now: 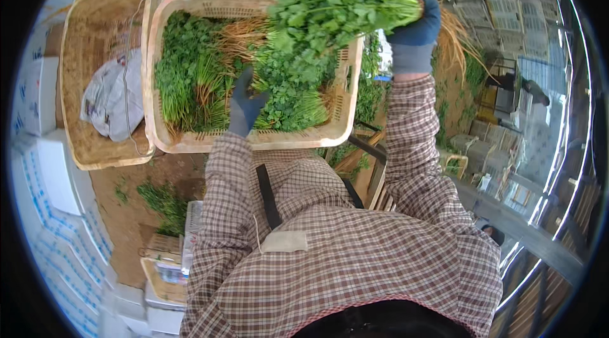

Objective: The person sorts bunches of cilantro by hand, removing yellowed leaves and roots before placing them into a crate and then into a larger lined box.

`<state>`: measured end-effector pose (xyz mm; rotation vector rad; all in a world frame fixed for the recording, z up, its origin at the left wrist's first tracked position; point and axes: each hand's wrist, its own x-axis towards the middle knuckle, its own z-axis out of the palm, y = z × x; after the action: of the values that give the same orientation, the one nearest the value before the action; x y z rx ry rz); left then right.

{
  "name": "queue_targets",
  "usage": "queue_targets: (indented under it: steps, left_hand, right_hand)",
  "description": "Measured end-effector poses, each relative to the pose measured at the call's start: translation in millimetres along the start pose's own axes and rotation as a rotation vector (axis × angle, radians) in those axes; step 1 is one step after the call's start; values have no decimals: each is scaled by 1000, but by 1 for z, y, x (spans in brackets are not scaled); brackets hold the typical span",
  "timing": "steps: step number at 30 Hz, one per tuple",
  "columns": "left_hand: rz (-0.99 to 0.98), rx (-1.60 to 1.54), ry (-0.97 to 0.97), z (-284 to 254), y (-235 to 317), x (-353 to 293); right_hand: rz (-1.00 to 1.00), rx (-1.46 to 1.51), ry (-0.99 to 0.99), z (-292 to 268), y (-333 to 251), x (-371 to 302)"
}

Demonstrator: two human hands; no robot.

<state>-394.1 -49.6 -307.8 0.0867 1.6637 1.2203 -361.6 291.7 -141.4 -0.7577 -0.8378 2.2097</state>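
My right hand (415,27), in a dark blue and grey glove, is closed round the root end of a big bunch of coriander (346,1). Its leaves point left over the right part of a pale plastic basket (254,142), and thin orange-brown roots trail to the right of the glove. In that basket lie more coriander bunches (196,65), with tangled roots showing near the middle. My left hand (246,106), gloved alike, is over these bunches with thumb and forefinger apart and nothing visible between them. Whether its fingertips touch the greens I cannot tell.
Left of the basket stands a worn, yellowish basket (76,103) holding a grey-white plastic bag (117,97). Loose greens (162,205) lie on the brown dirt floor (120,230). White boxes (57,173) line the left side. Stacked cartons (507,1) stand at the right.
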Motion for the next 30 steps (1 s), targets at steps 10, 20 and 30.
queue_targets:
  steps: [10,20,30]
  left_hand:
    - [-250,319,-603,95,12,25]
    - [-406,352,-256,-33,-63,-141]
    - [-124,-26,-699,186,161,-31]
  right_hand:
    - [-252,-108,376,-110,-63,-41]
    - [-545,-808,315,-44,-183,-118]
    - [-397,200,597,-88,-138,-100]
